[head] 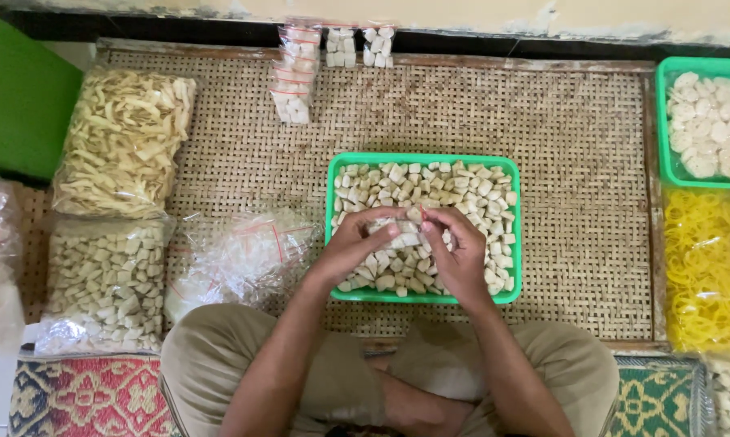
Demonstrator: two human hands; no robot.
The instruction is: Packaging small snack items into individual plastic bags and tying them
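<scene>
1. Head view: a person is sitting cross-legged on a woven bamboo mat (478,113), both hands meeting over a green tray (423,159) of pale cracker chips (462,190).
2. Left hand (357,243) and right hand (458,251) are pinching a small clear packet of chips (405,231) between them, just above the tray's middle.
3. The packet is lying between the two hands, its long axis running roughly left to right; both hands are about equally near, each taking one end.
4. Left fingers are curling closed round the packet's left side; right fingertips are closing on its right end near the top. How tight either pinch is, I cannot tell.
5. Filled small packets (294,81) are lining up at the mat's far edge, well apart from the hands.
6. A heap of empty clear bags (239,255) is lying just beside the left forearm.
7. Large bags of chips (106,279) and strip crackers (122,142) are resting at far left.
8. Yellow rubber bands (709,267) and a second green tray (663,121) are sitting at right.
</scene>
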